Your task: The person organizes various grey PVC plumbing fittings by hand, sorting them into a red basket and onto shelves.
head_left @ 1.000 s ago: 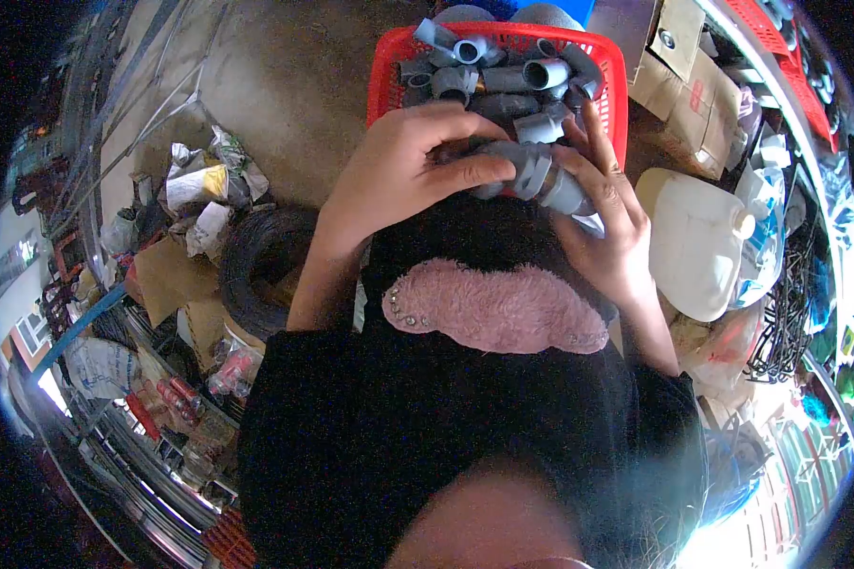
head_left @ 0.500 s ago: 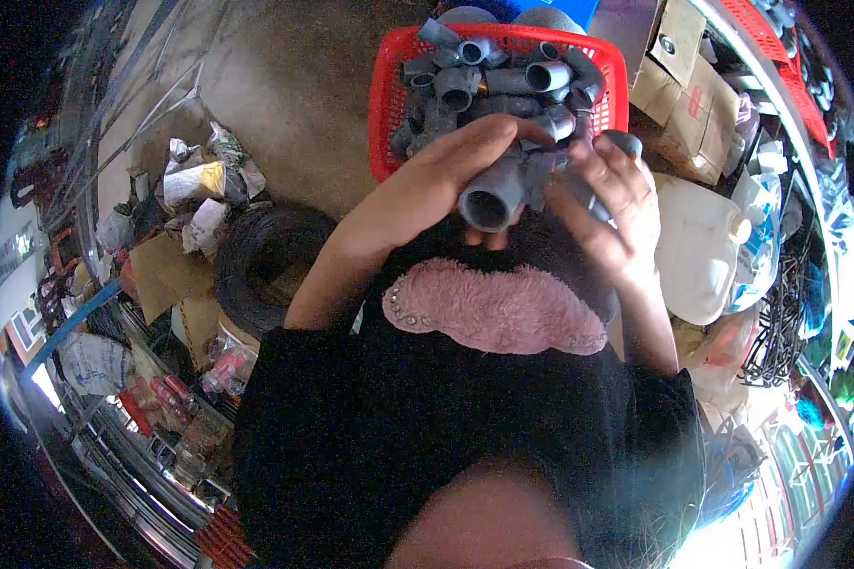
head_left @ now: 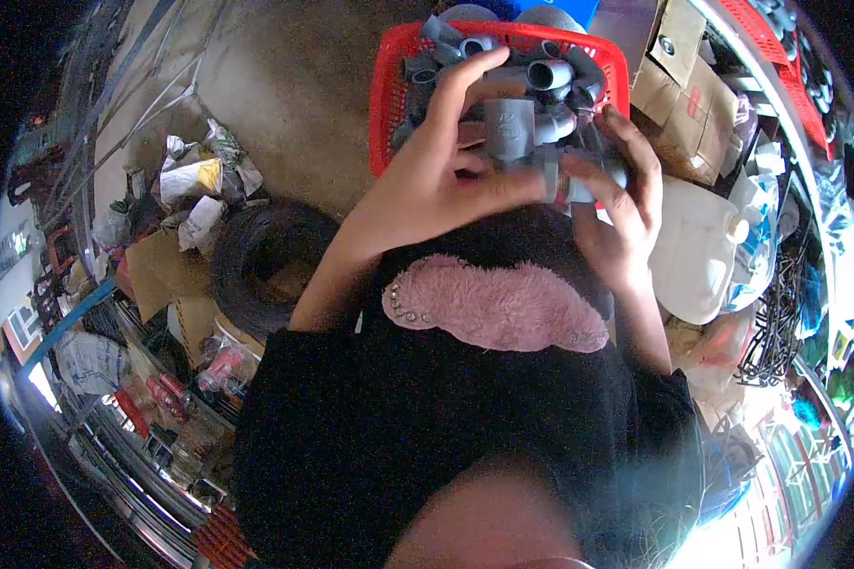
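The left hand (head_left: 425, 185) and the right hand (head_left: 626, 204) meet in front of the chest, both closed on a grey plastic pipe fitting (head_left: 510, 128). It is held just above the near edge of a red plastic mesh basket (head_left: 380, 100). The left hand's thumb lies across the near side of the fitting. Its other fingers are spread, the index finger reaching far out over the basket. The right hand's fingers are curled tightly around the fitting's right end, which is mostly hidden under them. The visible upright branch of the fitting has its long axis running near to far, pointing away towards the basket. A second part runs left to right into the right palm; I cannot tell where its mouth opens. The basket is heaped to the rim with loose grey pipe elbows and couplers (head_left: 550, 74), so there is little free space inside it. Close on the right, a white plastic jug (head_left: 693, 247) and brown cardboard boxes (head_left: 678, 66) crowd the right hand's side. To the left there is open room: bare concrete floor (head_left: 285, 76) stretches far-left. A black coil of wire (head_left: 261, 256) lies near the left forearm, with crumpled paper and bags (head_left: 194, 180) beyond it.
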Demonstrator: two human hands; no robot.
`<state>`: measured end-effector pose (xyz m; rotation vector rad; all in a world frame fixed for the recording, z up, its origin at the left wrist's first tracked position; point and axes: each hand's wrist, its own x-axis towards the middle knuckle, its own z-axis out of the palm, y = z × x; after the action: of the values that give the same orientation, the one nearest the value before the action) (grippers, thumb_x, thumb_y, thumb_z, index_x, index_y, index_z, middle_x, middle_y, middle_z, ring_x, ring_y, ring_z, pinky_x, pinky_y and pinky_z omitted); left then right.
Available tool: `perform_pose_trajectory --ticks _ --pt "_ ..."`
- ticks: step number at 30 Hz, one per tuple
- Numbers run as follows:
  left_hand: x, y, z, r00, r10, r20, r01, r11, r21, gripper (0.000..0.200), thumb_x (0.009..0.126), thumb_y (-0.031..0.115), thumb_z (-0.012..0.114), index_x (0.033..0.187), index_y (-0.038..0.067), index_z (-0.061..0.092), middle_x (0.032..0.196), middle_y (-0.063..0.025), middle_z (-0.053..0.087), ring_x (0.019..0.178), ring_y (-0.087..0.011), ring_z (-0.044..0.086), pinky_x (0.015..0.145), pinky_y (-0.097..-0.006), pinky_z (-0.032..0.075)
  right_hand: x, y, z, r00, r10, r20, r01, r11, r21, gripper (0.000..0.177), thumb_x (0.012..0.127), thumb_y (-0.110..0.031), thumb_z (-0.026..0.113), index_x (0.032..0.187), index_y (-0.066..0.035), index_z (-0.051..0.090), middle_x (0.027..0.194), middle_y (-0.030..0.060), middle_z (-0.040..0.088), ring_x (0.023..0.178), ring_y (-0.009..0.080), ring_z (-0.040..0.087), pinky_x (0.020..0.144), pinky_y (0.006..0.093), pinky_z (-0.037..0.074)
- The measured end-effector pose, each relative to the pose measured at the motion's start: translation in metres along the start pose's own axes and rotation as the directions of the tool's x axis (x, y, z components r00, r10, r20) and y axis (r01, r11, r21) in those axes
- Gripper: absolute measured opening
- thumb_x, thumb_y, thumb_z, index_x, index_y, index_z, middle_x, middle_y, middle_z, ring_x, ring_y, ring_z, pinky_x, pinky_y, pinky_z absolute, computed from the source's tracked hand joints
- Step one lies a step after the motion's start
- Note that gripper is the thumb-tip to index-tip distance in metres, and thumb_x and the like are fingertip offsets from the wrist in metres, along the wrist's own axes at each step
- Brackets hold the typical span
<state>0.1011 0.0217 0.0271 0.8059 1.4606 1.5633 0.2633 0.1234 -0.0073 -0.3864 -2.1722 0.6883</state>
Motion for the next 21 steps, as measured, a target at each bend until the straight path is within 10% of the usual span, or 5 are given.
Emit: perform_pose_trajectory --ticks 5,8,11,14,21 --pt "0.007 0.010 -0.023 0.918 0.124 0.376 -0.300 0.837 0.457 0.055 0.073 0.000 0.077 0.123 0.005 0.056 0.124 -0.0104 0.053 0.107 -0.0161 0.059 0.070 -0.0247 0.054 0.004 -0.001 0.000 0.996 0.086 -0.038 -0.084 0.995 0.062 0.052 0.057 0.014 0.063 0.104 -0.008 0.066 0.126 0.0209 0.054 0.114 0.0368 0.057 0.094 0.0421 0.050" --pt "0.010 0.011 -0.027 0.885 -0.358 0.297 0.260 0.910 0.323 0.048 0.076 0.000 0.077 0.120 0.001 0.057 0.119 -0.0086 0.055 0.094 -0.0130 0.063 0.064 -0.0230 0.052 0.003 0.003 0.000 0.992 0.100 -0.075 -0.099 0.995 0.020 0.053 0.057 0.016 0.061 0.103 -0.008 0.065 0.125 0.0202 0.054 0.115 0.0366 0.056 0.093 0.0423 0.050" --pt "0.006 0.012 -0.023 0.858 -0.381 0.345 0.297 0.915 0.273 0.054 0.083 0.011 0.074 0.130 0.002 0.047 0.104 -0.0075 0.061 0.081 -0.0128 0.065 0.058 -0.0228 0.050 0.006 0.000 -0.004 0.989 0.129 -0.077 -0.130 0.992 -0.002 0.053 0.057 0.016 0.060 0.104 -0.009 0.064 0.125 0.0189 0.055 0.115 0.0364 0.056 0.093 0.0423 0.050" --pt "-0.002 -0.004 -0.010 0.949 -0.072 0.308 0.024 0.987 0.157 0.072 0.085 0.015 0.073 0.141 0.006 0.029 0.101 -0.0108 0.060 0.081 -0.0155 0.064 0.058 -0.0257 0.054 0.007 0.001 -0.002 0.989 0.129 -0.067 -0.131 0.991 -0.022 0.053 0.058 0.015 0.060 0.105 -0.009 0.065 0.124 0.0179 0.056 0.115 0.0367 0.056 0.094 0.0432 0.050" --pt "0.007 0.017 -0.016 0.756 -0.487 0.438 0.583 0.805 -0.112 0.042 0.097 0.032 0.049 0.127 0.004 0.042 0.065 -0.0075 0.058 0.043 -0.0154 0.057 0.035 -0.0232 0.042 0.003 0.009 -0.007 0.980 -0.185 0.077 0.201 0.910 -0.363 0.035 0.065 -0.007 0.080 0.097 -0.019 0.071 0.120 0.0112 0.059 0.116 0.0317 0.054 0.099 0.0447 0.044"
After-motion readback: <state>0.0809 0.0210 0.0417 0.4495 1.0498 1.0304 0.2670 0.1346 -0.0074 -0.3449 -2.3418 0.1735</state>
